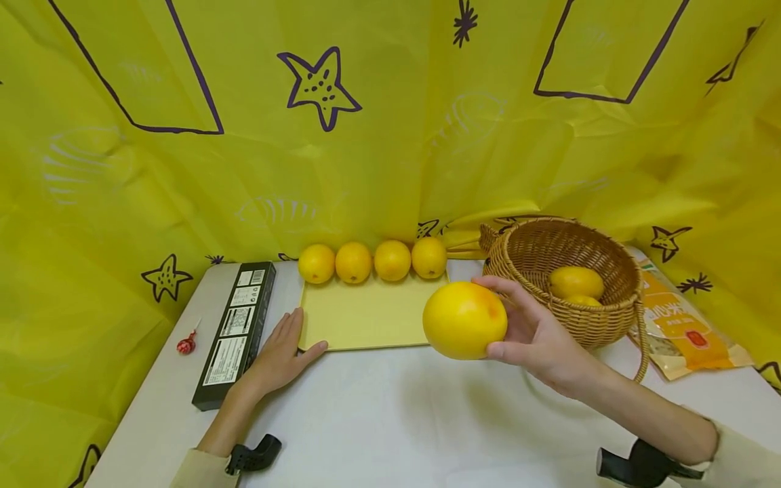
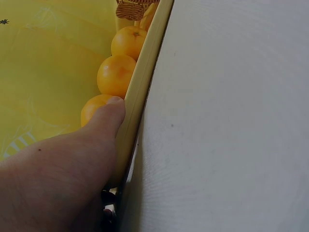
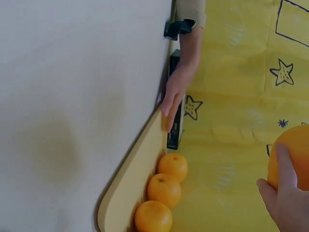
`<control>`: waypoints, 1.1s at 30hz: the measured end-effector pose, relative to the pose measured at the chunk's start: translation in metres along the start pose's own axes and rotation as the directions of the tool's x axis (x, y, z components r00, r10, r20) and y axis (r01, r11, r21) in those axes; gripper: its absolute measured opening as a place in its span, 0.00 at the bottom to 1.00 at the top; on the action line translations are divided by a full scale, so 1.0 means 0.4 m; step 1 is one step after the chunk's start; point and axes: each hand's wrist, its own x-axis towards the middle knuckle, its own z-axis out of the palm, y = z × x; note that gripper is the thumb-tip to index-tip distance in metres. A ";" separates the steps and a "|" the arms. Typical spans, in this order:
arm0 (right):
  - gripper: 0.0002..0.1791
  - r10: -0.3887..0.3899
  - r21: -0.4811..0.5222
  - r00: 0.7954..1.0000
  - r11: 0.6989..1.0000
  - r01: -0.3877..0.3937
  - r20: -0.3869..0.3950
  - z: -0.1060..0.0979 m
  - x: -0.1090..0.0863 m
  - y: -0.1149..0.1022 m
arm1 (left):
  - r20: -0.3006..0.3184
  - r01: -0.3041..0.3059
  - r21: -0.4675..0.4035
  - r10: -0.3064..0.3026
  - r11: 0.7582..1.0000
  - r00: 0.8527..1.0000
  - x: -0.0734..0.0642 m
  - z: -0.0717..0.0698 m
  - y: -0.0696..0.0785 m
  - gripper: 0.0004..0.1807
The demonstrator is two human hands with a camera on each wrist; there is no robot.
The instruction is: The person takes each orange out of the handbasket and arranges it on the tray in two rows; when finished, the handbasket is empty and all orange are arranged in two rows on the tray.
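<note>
My right hand point(image 1: 539, 339) holds an orange point(image 1: 465, 320) up in front of the tray's right side, thumb below and fingers behind it. In the right wrist view the held orange point(image 3: 292, 159) is partly cut off by the frame edge. A flat pale-yellow tray point(image 1: 366, 315) lies on the table with several oranges point(image 1: 392, 260) in a row along its back edge. At the tray's left front corner rests my left hand point(image 1: 277, 356), fingers straight along the side and thumb on the front edge. A wicker basket point(image 1: 610, 324) beside the right hand contains yellow-orange fruit point(image 1: 575, 281).
Left of the tray lies a long black box point(image 1: 234, 335) with white labels, and past it a red-wrapped lollipop point(image 1: 186, 343). A printed food packet point(image 1: 689, 332) sits right of the basket. Behind everything hangs a yellow patterned cloth point(image 1: 378, 169), close to the back oranges.
</note>
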 end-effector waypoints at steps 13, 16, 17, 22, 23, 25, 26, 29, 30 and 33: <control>0.41 0.047 0.105 0.999 0.993 -0.048 0.017 0.022 -0.009 0.023 | 0.011 0.016 -0.007 -0.016 1.000 1.000 0.001 -0.005 -0.002 0.53; 0.40 0.051 0.114 0.998 0.992 -0.054 0.033 0.021 -0.016 0.038 | 0.012 0.014 -0.006 -0.014 1.000 1.000 0.001 -0.004 -0.003 0.53; 0.39 0.051 0.118 0.998 0.991 -0.055 0.039 0.020 -0.018 0.043 | 0.011 0.011 -0.007 -0.011 1.000 1.000 0.002 -0.003 -0.003 0.53; 0.39 0.090 0.184 0.994 0.978 -0.100 0.060 0.022 -0.021 0.051 | 0.008 0.002 -0.001 -0.002 1.000 1.000 0.003 0.001 -0.004 0.53; 0.39 0.101 0.199 0.993 0.974 -0.111 0.061 0.023 -0.021 0.052 | 0.008 0.001 0.001 -0.001 1.000 1.000 0.003 0.001 -0.004 0.53; 0.38 0.117 0.238 0.991 0.963 -0.130 0.066 0.025 -0.021 0.052 | 0.011 0.003 0.000 -0.003 1.000 1.000 0.003 0.001 -0.004 0.53; 0.38 0.125 0.257 0.990 0.956 -0.139 0.069 0.027 -0.020 0.052 | 0.013 0.005 -0.001 -0.005 1.000 1.000 0.003 0.001 -0.003 0.53; 0.32 0.111 0.302 0.989 0.944 -0.135 0.096 0.035 -0.016 0.053 | 0.017 0.011 -0.009 -0.011 1.000 1.000 0.001 -0.001 -0.001 0.53; 0.30 0.108 0.311 0.989 0.941 -0.134 0.101 0.039 -0.013 0.054 | 0.018 0.013 -0.010 -0.013 1.000 1.000 0.001 -0.002 0.000 0.53; 0.24 0.095 0.292 0.993 0.950 -0.113 0.075 0.052 -0.002 0.056 | 0.015 0.013 -0.011 -0.013 1.000 1.000 0.000 -0.001 0.000 0.53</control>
